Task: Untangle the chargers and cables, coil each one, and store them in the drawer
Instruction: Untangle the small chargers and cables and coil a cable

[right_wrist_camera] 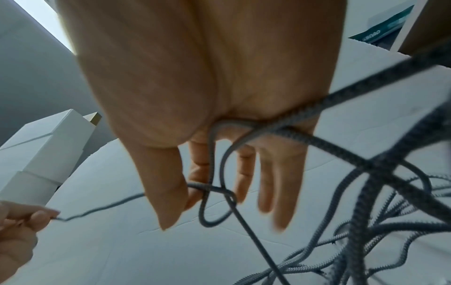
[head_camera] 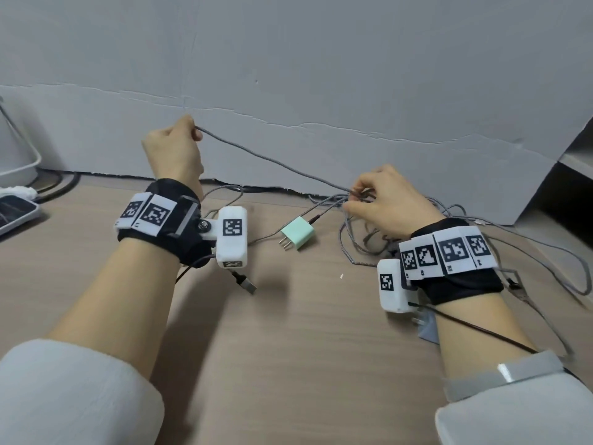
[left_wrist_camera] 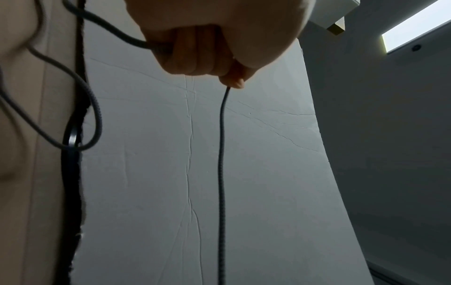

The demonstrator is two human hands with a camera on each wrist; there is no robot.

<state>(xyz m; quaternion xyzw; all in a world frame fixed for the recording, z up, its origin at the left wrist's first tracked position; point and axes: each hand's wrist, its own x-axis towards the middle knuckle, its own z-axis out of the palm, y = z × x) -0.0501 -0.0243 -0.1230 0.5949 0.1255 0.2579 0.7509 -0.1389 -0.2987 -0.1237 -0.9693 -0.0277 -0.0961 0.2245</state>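
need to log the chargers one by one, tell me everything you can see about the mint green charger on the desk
The mint green charger is a small, boxy wall plug with a smooth, matte, plastic-looking shell. It lies on its side on the wooden desk, between the two forearms. Metal prongs point toward the lower left. A grey braided cable is plugged into its upper right end through a dark connector and runs off toward the tangle by the right hand. Neither hand touches the charger.
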